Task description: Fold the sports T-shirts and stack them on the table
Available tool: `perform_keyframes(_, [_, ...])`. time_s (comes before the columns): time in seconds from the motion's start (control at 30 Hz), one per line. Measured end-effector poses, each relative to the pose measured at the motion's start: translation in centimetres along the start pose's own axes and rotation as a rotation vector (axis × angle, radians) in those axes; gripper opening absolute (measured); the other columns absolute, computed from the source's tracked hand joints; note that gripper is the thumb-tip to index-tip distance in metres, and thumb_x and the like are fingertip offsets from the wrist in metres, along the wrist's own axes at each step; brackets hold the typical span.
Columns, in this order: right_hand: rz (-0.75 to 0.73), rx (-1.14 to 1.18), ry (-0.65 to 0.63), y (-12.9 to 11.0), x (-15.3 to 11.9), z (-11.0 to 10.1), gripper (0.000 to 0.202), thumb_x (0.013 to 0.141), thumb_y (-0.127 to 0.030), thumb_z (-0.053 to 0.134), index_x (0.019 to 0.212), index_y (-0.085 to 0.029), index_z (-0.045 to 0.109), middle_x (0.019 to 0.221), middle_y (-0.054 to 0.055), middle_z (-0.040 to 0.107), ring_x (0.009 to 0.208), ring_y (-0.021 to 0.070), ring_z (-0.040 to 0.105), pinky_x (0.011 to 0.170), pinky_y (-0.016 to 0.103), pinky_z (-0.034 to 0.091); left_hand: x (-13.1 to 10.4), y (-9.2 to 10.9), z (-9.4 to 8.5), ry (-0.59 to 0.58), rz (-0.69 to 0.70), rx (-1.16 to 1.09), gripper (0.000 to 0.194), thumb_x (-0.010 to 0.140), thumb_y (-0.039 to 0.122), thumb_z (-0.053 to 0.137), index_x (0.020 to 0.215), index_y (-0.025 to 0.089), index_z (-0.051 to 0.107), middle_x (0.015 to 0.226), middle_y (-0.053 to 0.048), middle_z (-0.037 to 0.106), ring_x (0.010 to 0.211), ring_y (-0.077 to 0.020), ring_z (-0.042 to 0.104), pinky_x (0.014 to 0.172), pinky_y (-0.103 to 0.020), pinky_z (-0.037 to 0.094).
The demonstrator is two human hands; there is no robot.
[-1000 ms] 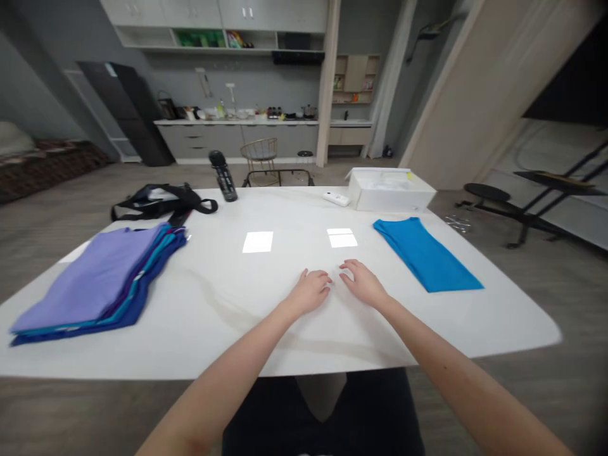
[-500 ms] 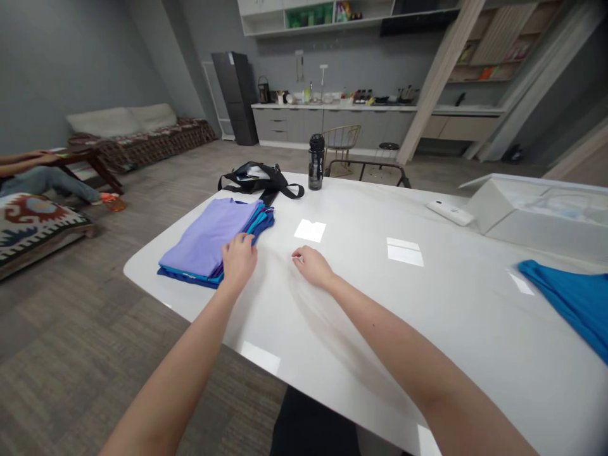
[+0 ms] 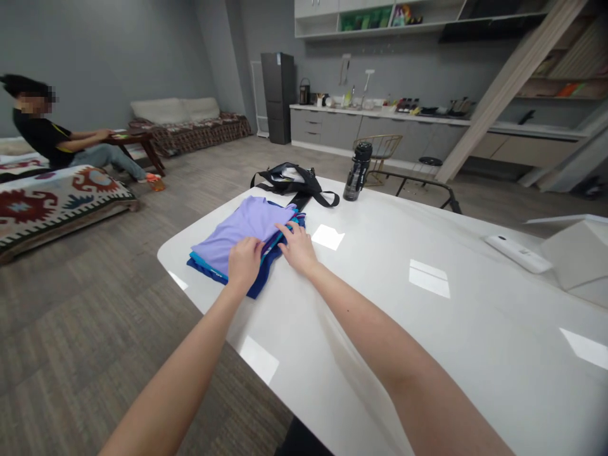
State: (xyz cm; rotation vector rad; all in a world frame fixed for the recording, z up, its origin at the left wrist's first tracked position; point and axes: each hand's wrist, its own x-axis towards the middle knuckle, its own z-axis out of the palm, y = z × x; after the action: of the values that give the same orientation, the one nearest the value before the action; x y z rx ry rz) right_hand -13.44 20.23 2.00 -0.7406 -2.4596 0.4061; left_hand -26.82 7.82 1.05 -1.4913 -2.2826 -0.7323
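Observation:
A stack of folded clothes lies at the left end of the white table (image 3: 380, 329). On top is a folded lavender shirt (image 3: 237, 225), its surface wrinkled, with blue folded clothes (image 3: 259, 285) showing below it. My left hand (image 3: 244, 263) is closed on the shirt's near right edge, fingers curled over the cloth. My right hand (image 3: 298, 248) pinches the same edge farther back, by the stack's right corner. The fingertips of both hands are partly hidden in the cloth.
A black bag (image 3: 292, 180) with straps lies behind the stack, and a black bottle (image 3: 358, 172) stands right of it. A white device (image 3: 517, 253) and a white box (image 3: 579, 259) are at the right. Another person (image 3: 42, 130) sits far left.
My right hand has moved left from over the bare table to the stack. The lavender shirt has become wrinkled and shifted on the pile. The view has turned left.

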Motion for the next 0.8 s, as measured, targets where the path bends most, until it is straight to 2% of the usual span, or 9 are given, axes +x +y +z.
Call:
perform_keyframes(0.03, [-0.027, -0.032, 0.007, -0.2, 0.3, -0.2, 0.05, 0.095, -0.021, 0.058, 0.144, -0.03, 0.054, 0.151, 0.01, 0.045, 0.131, 0.0301, 0.044, 0.102, 0.046, 0.041, -0.3, 0.6, -0.3, 0.018, 0.083, -0.023, 0.026, 0.104, 0.034, 0.044, 0.102, 0.02, 0.066, 0.097, -0.008, 0.07, 0.095, -0.0246, 0.062, 0.085, -0.035, 0.043])
perform_keyframes(0.1, [-0.079, -0.051, -0.011, -0.2, 0.5, -0.8, 0.043, 0.093, -0.015, 0.055, 0.132, -0.028, 0.064, 0.15, 0.009, 0.048, 0.134, 0.0313, 0.04, 0.103, 0.048, 0.037, -1.1, 2.0, -0.8, 0.045, 0.219, -0.053, 0.027, 0.105, 0.034, 0.042, 0.103, 0.02, 0.065, 0.095, -0.008, 0.069, 0.094, -0.0238, 0.062, 0.084, -0.034, 0.044])
perform_keyframes(0.2, [-0.086, 0.02, -0.003, 0.6, -1.0, -2.9, 0.039, 0.088, -0.007, 0.049, 0.118, -0.022, 0.069, 0.13, 0.009, 0.064, 0.124, 0.0272, 0.05, 0.101, 0.043, 0.038, -2.4, 4.2, -1.3, 0.05, 0.316, -0.046, 0.025, 0.105, 0.03, 0.042, 0.108, 0.019, 0.065, 0.096, -0.009, 0.069, 0.092, -0.0236, 0.062, 0.082, -0.034, 0.044])
perform_keyframes(0.27, [-0.04, 0.078, 0.06, 1.6, -3.5, -5.1, 0.037, 0.086, -0.006, 0.048, 0.113, -0.02, 0.068, 0.116, 0.009, 0.069, 0.113, 0.0258, 0.056, 0.096, 0.04, 0.041, -3.1, 5.4, -1.3, 0.019, 0.342, -0.011, 0.024, 0.102, 0.023, 0.044, 0.116, 0.019, 0.064, 0.101, -0.009, 0.069, 0.095, -0.025, 0.062, 0.084, -0.036, 0.044])
perform_keyframes(0.37, [0.015, 0.156, 0.139, 3.2, -9.4, -9.5, 0.028, 0.085, -0.01, 0.047, 0.101, -0.02, 0.067, 0.102, 0.008, 0.069, 0.1, 0.0246, 0.06, 0.09, 0.037, 0.043, -4.0, 7.2, -0.8, -0.025, 0.289, 0.049, 0.031, 0.098, 0.015, 0.045, 0.125, 0.019, 0.061, 0.109, -0.011, 0.068, 0.1, -0.0278, 0.061, 0.085, -0.04, 0.043])
perform_keyframes(0.5, [0.197, 0.267, 0.225, 5.4, -19.5, -16.0, 0.025, 0.083, -0.013, 0.047, 0.095, -0.021, 0.067, 0.094, 0.004, 0.069, 0.09, 0.022, 0.061, 0.082, 0.033, 0.045, -5.2, 11.2, 0.5, -0.039, 0.17, 0.04, 0.038, 0.095, 0.02, 0.052, 0.132, 0.019, 0.056, 0.124, -0.015, 0.064, 0.112, -0.0312, 0.058, 0.092, -0.043, 0.042])
perform_keyframes(0.67, [0.546, 0.34, 0.425, 8.7, -30.9, -22.9, 0.023, 0.086, -0.025, 0.049, 0.097, -0.021, 0.069, 0.091, 0.002, 0.07, 0.082, 0.0204, 0.06, 0.073, 0.03, 0.045, -6.9, 19.4, 2.7, -0.181, 0.244, -0.032, 0.041, 0.096, 0.024, 0.052, 0.137, 0.022, 0.053, 0.136, -0.015, 0.058, 0.118, -0.0313, 0.055, 0.097, -0.046, 0.04])
perform_keyframes(0.8, [0.672, 0.43, 0.481, 11.4, -36.5, -26.2, 0.02, 0.085, -0.035, 0.053, 0.083, -0.021, 0.067, 0.077, 0.0, 0.066, 0.073, 0.019, 0.058, 0.067, 0.028, 0.044, -8.4, 26.5, 4.6, -0.336, 0.344, -0.118, 0.047, 0.094, 0.035, 0.059, 0.14, 0.024, 0.051, 0.138, -0.016, 0.057, 0.12, -0.0334, 0.055, 0.094, -0.048, 0.041])
